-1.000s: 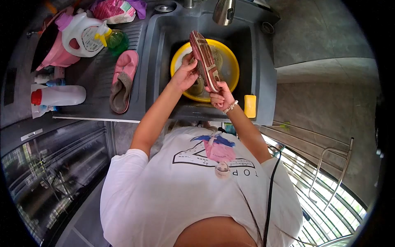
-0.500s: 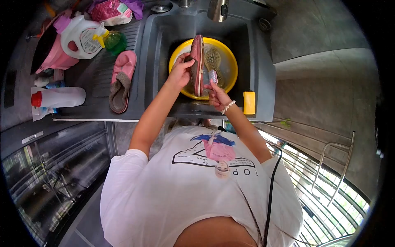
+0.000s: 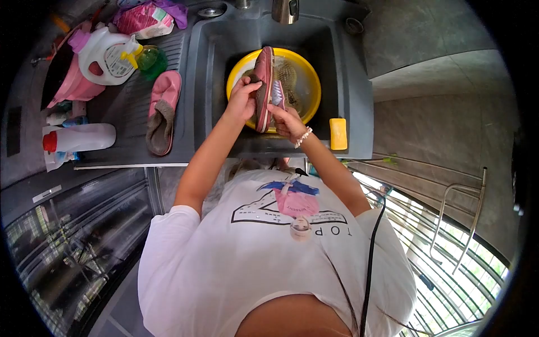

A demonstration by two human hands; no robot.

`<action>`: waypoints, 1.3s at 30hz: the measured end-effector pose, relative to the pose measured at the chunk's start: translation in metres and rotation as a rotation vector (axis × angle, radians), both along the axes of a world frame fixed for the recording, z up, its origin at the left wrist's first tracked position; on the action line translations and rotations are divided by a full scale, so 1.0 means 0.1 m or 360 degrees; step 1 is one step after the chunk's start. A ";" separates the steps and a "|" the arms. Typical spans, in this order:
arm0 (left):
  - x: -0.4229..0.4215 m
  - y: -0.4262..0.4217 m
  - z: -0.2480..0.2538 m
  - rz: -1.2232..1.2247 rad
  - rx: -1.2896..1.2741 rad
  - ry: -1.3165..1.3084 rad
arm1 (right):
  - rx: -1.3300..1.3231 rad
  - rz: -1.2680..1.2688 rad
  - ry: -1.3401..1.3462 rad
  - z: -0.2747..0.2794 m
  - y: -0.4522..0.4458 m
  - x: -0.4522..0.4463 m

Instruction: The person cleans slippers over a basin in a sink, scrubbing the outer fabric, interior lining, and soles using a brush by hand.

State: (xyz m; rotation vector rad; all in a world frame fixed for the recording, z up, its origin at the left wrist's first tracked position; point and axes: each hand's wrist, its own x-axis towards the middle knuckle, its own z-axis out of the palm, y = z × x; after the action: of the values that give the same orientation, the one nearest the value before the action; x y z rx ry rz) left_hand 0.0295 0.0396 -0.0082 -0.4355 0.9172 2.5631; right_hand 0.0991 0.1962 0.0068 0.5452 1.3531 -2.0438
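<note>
My left hand point(image 3: 242, 102) is closed around a pink slipper point(image 3: 265, 64) with a grey lining, held on its edge above the yellow basin point(image 3: 318, 92). In my right hand point(image 3: 289, 123) is a small scrubbing brush point(image 3: 278, 94), its pale bristles turned toward the slipper's sole side. Brush and slipper are very close; whether they touch I cannot tell. Behind the brush, a brownish item with a bumpy, net-like surface point(image 3: 288, 76) lies in the basin, partly hidden. The matching pink slipper point(image 3: 165, 90) rests on the ribbed drainboard to the left.
The basin stands in a dark sink point(image 3: 331, 67) under a metal faucet point(image 3: 285, 11). A yellow soap bar point(image 3: 338, 133) lies on the right rim. Leftward are a green spray bottle point(image 3: 151, 60), a white jug point(image 3: 109, 59), a red-capped bottle point(image 3: 84, 136) and a pink tub point(image 3: 76, 87).
My right hand has moved up and slightly left with the brush, bringing its bristles into view beside the slipper. The slipper stays in my left hand, tilted a little differently.
</note>
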 end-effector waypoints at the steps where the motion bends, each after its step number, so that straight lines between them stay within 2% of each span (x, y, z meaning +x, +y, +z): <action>1: -0.01 -0.01 -0.04 0.0019 0.0004 0.0013 | -0.0064 0.0030 -0.0031 -0.02 0.00 0.00; 9: -0.01 -0.05 -0.12 -0.0026 0.0013 0.0042 | -0.0217 0.0019 -0.0059 -0.11 0.05 0.03; 11: -0.03 -0.08 -0.16 -0.0021 0.0029 0.0046 | -0.0372 0.0106 -0.0080 -0.21 0.11 0.04; 24: -0.06 -0.13 -0.21 -0.0112 0.0020 0.0068 | -0.0426 0.0203 0.0014 -0.14 0.17 0.03; 29: -0.09 -0.18 -0.22 -0.0131 0.0147 -0.0074 | -0.0456 0.0218 -0.0010 -0.17 0.20 0.04; 39: -0.02 -0.21 -0.02 -0.0199 0.0265 -0.0066 | -0.0468 0.0286 0.0088 -0.09 0.19 0.05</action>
State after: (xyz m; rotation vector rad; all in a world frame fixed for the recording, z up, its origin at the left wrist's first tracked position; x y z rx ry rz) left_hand 0.0274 0.0187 -0.0105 -0.3693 0.6877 2.4817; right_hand 0.1041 0.2153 -0.0020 0.2309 1.0625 -2.0709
